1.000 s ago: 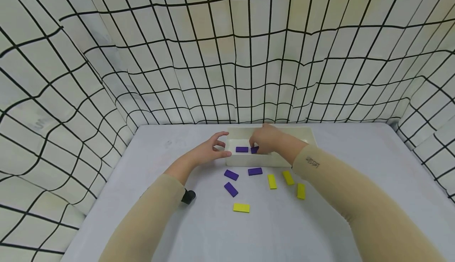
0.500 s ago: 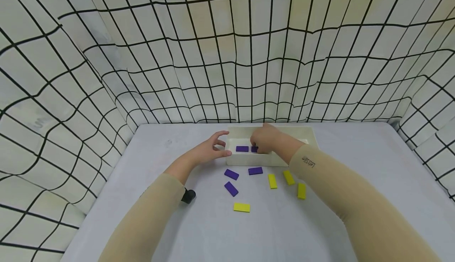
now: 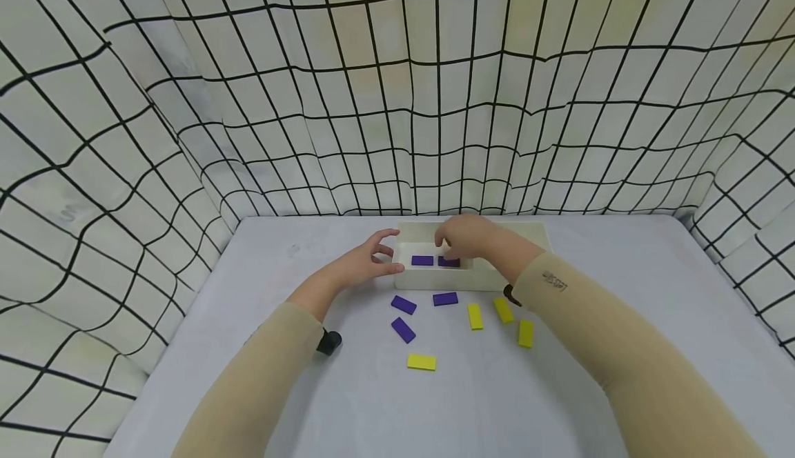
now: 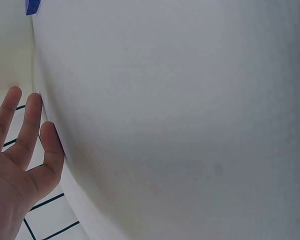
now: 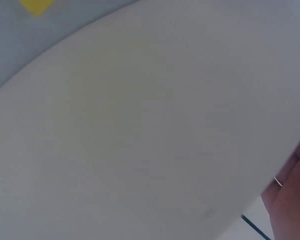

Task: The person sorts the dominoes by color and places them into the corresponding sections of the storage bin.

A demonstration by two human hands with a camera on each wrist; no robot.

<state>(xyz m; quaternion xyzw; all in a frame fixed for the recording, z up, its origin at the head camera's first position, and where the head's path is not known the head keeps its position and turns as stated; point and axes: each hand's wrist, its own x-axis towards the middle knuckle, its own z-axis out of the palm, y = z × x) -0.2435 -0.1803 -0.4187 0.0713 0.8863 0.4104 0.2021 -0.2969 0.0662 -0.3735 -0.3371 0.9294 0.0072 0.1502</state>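
A long white tray (image 3: 435, 280) stands at the back of the table. Inside its left part lie two purple blocks in a row, a left one (image 3: 422, 261) and a right one (image 3: 449, 263). My left hand (image 3: 363, 265) is at the tray's left end, fingers spread and thumb at the rim; the left wrist view also shows those spread fingers (image 4: 27, 132). Over the right purple block is my right hand (image 3: 467, 237), its fingers loosely bent and the fingertips just above the block's far edge. Only part of the right hand (image 5: 292, 200) shows in the right wrist view.
In front of the tray lie several purple blocks (image 3: 445, 299) and several yellow blocks (image 3: 475, 316) on a white-covered table (image 3: 348, 403). A black net (image 3: 437, 161) over white sheeting rises behind and at both sides.
My right hand has loosened and lifted slightly from the right purple block, so more of the block shows in the tray. The left hand has stayed at the tray's left end.
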